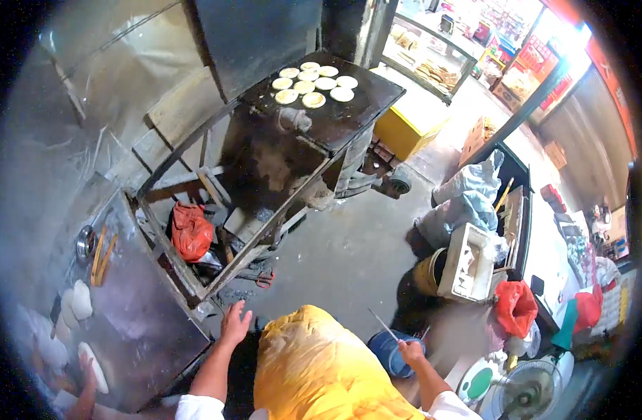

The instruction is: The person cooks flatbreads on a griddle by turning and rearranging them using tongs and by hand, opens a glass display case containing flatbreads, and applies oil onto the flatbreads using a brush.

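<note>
My left hand (235,326) is raised beside the corner of the floury worktable, fingers apart with nothing in them. On the other side of my yellow apron (321,364), my right hand (410,351) is closed around a thin, straight, stick-like tool (384,323). The tool slants up and to the left; its exact kind is too small to make out. Just under that hand stands a blue bucket (389,360). Farther ahead, several round flatbreads (304,87) lie on a dark griddle (366,87).
At left, a co-worker's hand (87,374) touches flat dough (95,365) on the worktable (142,301); dough pieces (79,299) and wooden sticks (102,259) lie there. A red bag (190,232) sits in the griddle frame. A foam box (464,269) and fan (527,392) stand at right.
</note>
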Demonstrator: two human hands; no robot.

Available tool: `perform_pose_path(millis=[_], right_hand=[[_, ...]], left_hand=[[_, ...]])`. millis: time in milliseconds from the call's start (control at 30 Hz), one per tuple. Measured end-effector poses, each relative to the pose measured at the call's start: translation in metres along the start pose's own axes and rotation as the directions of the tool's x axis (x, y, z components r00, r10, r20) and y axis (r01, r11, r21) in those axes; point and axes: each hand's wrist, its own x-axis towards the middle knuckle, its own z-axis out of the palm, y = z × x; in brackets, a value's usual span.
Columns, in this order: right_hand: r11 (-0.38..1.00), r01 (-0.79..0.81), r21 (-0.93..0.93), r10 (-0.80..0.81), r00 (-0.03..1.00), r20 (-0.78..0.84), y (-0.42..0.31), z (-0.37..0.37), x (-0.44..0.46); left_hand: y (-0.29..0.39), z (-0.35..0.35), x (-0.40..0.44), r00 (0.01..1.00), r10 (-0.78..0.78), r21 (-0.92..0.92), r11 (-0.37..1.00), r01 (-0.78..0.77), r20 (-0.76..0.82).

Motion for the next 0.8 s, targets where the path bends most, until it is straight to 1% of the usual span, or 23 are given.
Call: perform_pose_path(millis=[33, 67, 100, 133, 200, 233, 267, 300, 333, 367, 400, 433, 467, 500, 533, 567, 600, 633, 667, 700, 733, 767, 800], right_hand=[[1.0, -0.001, 0.016, 0.001, 1.0, -0.002, -0.012, -0.014, 0.0], [0.994, -0.029, 0.109, 0.026, 0.999, 0.029, -0.033, -0.035, -0.007], [0.978, -0.063, 0.201, 0.051, 0.997, 0.063, -0.043, -0.047, -0.01], [0.973, -0.07, 0.218, 0.058, 0.996, 0.061, -0.041, -0.046, -0.005], [0.951, -0.103, 0.29, 0.077, 0.992, 0.102, -0.034, -0.04, 0.008], [0.937, -0.129, 0.324, 0.093, 0.988, 0.126, -0.03, -0.035, 0.008], [0.927, -0.156, 0.34, 0.119, 0.985, 0.128, -0.033, -0.034, 0.004], [0.938, -0.091, 0.334, 0.07, 0.995, 0.075, -0.037, -0.031, -0.001], [0.942, -0.044, 0.333, 0.041, 0.999, 0.015, -0.034, -0.025, -0.011], [0.939, -0.08, 0.334, 0.08, 0.997, 0.015, -0.014, 0.003, -0.004], [0.904, -0.223, 0.365, 0.198, 0.975, 0.105, -0.036, -0.016, -0.024], [0.902, -0.224, 0.37, 0.211, 0.974, 0.075, -0.029, 0.0, -0.027], [0.903, -0.252, 0.347, 0.248, 0.967, 0.057, -0.024, 0.013, -0.03], [0.846, -0.348, 0.405, 0.332, 0.937, 0.11, -0.032, 0.011, -0.04], [0.799, -0.378, 0.467, 0.379, 0.92, 0.097, -0.032, 0.021, -0.048], [0.717, -0.455, 0.528, 0.466, 0.876, 0.122, -0.033, 0.035, -0.056], [0.653, -0.482, 0.584, 0.507, 0.851, 0.136, -0.055, 0.015, -0.077], [0.603, -0.488, 0.631, 0.551, 0.827, 0.114, -0.06, 0.023, -0.089], [0.557, -0.486, 0.673, 0.587, 0.804, 0.095, -0.062, 0.035, -0.099], [0.502, -0.51, 0.698, 0.63, 0.769, 0.109, -0.066, 0.052, -0.107], [0.398, -0.434, 0.808, 0.668, 0.741, 0.069, -0.07, 0.07, -0.116], [0.297, -0.34, 0.892, 0.709, 0.704, 0.033, -0.076, 0.084, -0.128], [0.256, -0.351, 0.901, 0.74, 0.67, 0.051, -0.085, 0.087, -0.141]], left_hand=[[-0.002, 0.02, 0.007, 0.979, -0.173, -0.233, 0.953, 0.194, 0.106], [-0.006, 0.039, 0.014, 0.919, -0.306, -0.424, 0.818, 0.388, 0.25], [-0.013, 0.058, 0.015, 0.932, -0.272, -0.474, 0.805, 0.357, 0.239], [-0.003, 0.058, 0.022, 0.945, -0.237, -0.525, 0.787, 0.324, 0.227], [0.009, 0.051, 0.039, 0.827, -0.362, -0.537, 0.634, 0.556, 0.429], [0.012, 0.051, 0.049, 0.826, -0.351, -0.523, 0.648, 0.554, 0.441], [0.013, 0.053, 0.062, 0.898, -0.313, -0.442, 0.789, 0.427, 0.31], [0.015, 0.056, 0.079, 0.955, -0.228, -0.33, 0.901, 0.28, 0.19], [0.024, 0.056, 0.099, 0.957, -0.176, -0.315, 0.917, 0.245, 0.232], [0.037, 0.052, 0.118, 0.977, -0.106, -0.257, 0.954, 0.152, 0.186], [0.05, 0.051, 0.136, 0.988, -0.016, -0.197, 0.979, 0.047, 0.156], [0.066, 0.054, 0.157, 0.983, 0.064, -0.295, 0.955, -0.01, 0.172], [0.067, 0.069, 0.178, 0.965, 0.093, -0.341, 0.94, -0.003, 0.245], [0.082, 0.075, 0.199, 0.903, 0.067, -0.356, 0.929, 0.098, 0.424], [0.095, 0.079, 0.218, 0.811, 0.029, -0.331, 0.921, 0.206, 0.585], [0.084, 0.099, 0.237, 0.736, 0.004, -0.291, 0.92, 0.262, 0.677], [0.074, 0.122, 0.259, 0.657, -0.031, -0.24, 0.917, 0.319, 0.753], [0.092, 0.117, 0.266, 0.626, 0.017, -0.227, 0.939, 0.257, 0.78], [0.098, 0.127, 0.277, 0.586, 0.051, -0.214, 0.954, 0.212, 0.809], [0.092, 0.137, 0.292, 0.571, 0.064, -0.191, 0.968, 0.165, 0.818], [0.089, 0.146, 0.306, 0.558, 0.075, -0.169, 0.978, 0.119, 0.826], [0.094, 0.152, 0.317, 0.505, 0.066, -0.175, 0.97, 0.172, 0.861], [0.117, 0.142, 0.317, 0.537, 0.104, -0.127, 0.992, 0.005, 0.837]])
